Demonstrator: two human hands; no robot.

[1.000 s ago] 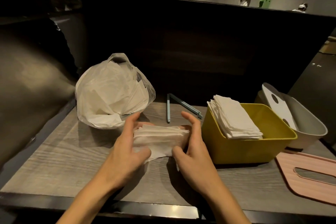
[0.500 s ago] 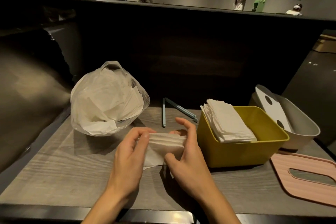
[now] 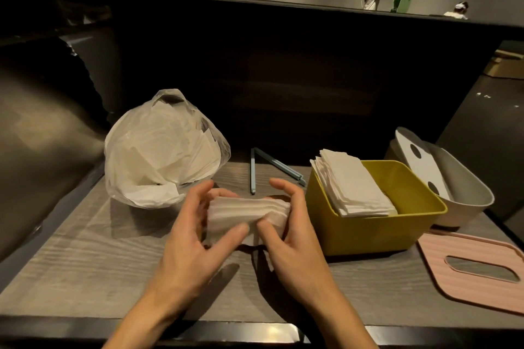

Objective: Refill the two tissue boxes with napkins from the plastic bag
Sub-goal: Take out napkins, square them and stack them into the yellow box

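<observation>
A stack of white napkins [image 3: 245,211] is held edge-on just above the table, in front of me. My left hand [image 3: 195,238] grips its left end and my right hand [image 3: 292,232] grips its right end, thumbs on the near side. The white plastic bag [image 3: 158,150] with more napkins stands at the back left. To the right is the yellow tissue box [image 3: 365,232], open, with a tilted pile of napkins [image 3: 354,181] in it. Behind it sits the grey tissue box [image 3: 465,201] with a white lid [image 3: 422,164] leaning inside.
A pink slotted lid [image 3: 476,266] lies flat at the right front. Two thin blue-grey sticks [image 3: 255,173] lie between bag and yellow box. A dark partition rises behind the wooden table [image 3: 85,263], whose dark front edge runs below my wrists. People stand far beyond.
Both hands have gathered the loose napkins into a tighter, squared stack and lifted it slightly. The view has shifted a little; the bag and boxes have stayed put.
</observation>
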